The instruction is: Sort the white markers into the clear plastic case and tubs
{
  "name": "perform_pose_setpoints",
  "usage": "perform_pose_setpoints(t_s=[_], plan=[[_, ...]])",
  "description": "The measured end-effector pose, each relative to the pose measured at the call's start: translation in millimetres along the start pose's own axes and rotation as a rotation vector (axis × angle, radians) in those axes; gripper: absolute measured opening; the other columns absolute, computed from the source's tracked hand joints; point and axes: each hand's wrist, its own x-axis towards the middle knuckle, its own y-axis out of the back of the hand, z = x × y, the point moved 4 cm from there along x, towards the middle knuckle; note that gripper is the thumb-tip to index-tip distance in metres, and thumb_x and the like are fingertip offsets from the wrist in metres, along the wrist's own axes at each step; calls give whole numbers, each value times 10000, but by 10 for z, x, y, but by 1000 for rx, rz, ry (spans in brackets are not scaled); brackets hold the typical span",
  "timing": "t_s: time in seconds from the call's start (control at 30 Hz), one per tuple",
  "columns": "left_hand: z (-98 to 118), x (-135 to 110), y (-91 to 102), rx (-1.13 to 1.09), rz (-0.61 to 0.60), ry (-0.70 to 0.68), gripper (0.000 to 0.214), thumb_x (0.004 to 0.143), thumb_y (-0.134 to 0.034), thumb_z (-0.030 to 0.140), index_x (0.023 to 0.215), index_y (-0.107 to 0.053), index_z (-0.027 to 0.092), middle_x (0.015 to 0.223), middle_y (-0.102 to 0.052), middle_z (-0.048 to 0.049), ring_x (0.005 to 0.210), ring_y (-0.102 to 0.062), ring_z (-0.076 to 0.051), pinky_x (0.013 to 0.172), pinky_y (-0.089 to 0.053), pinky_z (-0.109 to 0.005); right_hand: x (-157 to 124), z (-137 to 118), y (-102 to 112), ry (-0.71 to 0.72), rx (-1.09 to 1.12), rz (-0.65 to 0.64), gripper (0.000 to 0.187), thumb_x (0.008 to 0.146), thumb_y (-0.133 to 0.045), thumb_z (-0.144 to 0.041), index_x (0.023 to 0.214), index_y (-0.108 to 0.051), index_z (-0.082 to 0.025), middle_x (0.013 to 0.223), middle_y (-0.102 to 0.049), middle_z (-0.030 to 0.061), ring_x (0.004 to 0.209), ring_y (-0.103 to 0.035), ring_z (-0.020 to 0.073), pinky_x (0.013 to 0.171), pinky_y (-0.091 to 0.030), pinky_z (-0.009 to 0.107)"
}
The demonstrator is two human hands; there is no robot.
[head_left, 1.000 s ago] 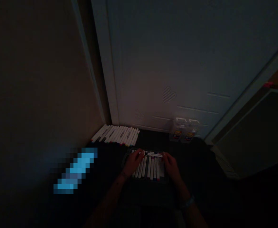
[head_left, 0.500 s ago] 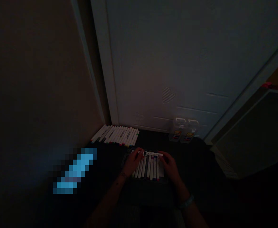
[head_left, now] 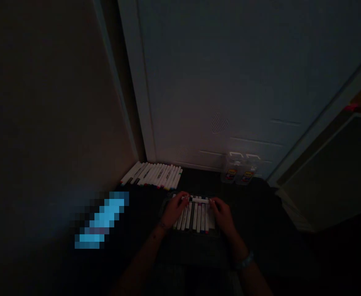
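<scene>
The scene is very dark. A row of white markers (head_left: 194,216) lies side by side in a dark tray (head_left: 168,205) on a black surface. Across their far ends a single white marker (head_left: 199,200) lies crosswise. My left hand (head_left: 174,208) pinches its left end and my right hand (head_left: 223,213) pinches its right end, fingers curled on both. A pale band sits on my right wrist.
A second row of white markers (head_left: 152,175) lies at the back left against the wall. Two small clear containers (head_left: 240,172) with coloured labels stand at the foot of a white door (head_left: 223,82). A blurred blue patch (head_left: 102,222) glows at left.
Both hands stay on the crosswise marker; the view has shifted slightly and the picture has grown a little darker. Nothing else has moved.
</scene>
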Motion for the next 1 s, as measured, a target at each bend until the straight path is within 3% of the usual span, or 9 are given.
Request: perform_pose_setpoints(t_s=[0.47,1.0], plan=[[42,-12,-11,47,-47,-18,309,861,-381,393,939,-586,176,814,-617,-8,720,-545,-137,670,-414,-230,-2,-2,27,-14,25,34,333,863,-423,-428,1004,-624,-203,955,-653,62,850,-602,202,724,-465,301],[96,-32,3,24,-47,-24,287,867,-380,372,951,-580,184,822,-610,-2,757,-554,-141,686,-416,-228,-8,-29,36,-33,71,34,349,832,-461,-471,974,-638,-206,963,-657,61,892,-599,214,764,-471,330]])
